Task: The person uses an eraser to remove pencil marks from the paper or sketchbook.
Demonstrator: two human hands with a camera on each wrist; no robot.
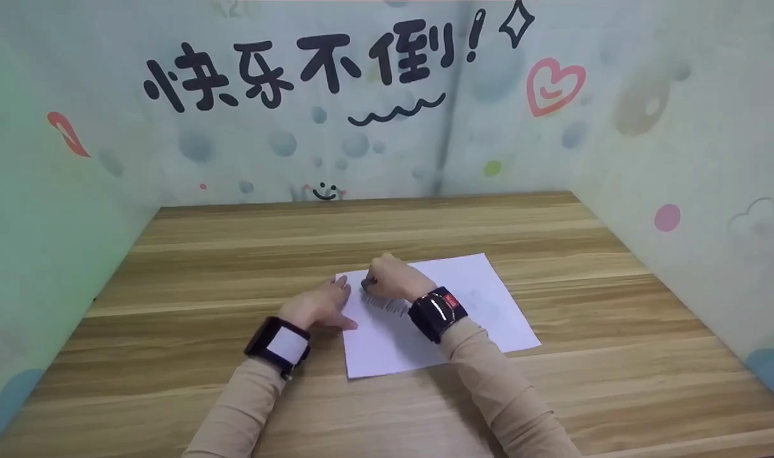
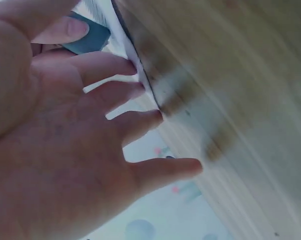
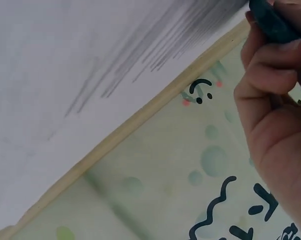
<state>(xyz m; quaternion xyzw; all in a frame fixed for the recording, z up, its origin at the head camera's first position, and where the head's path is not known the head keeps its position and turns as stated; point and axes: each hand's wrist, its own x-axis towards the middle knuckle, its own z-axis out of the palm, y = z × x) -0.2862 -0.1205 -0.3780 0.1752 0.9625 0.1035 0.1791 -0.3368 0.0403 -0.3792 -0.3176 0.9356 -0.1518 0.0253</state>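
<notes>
Beige sleeves lead to white paper, its long axis running crosswise.

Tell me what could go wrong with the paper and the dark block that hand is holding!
The paper might slide or crumple, because the left hand touches it just along one side. The right hand is over the grey marks, so it could smudge them if it brushes them. And the dark block is close to the left hand, so it might bump those fingers.
</notes>
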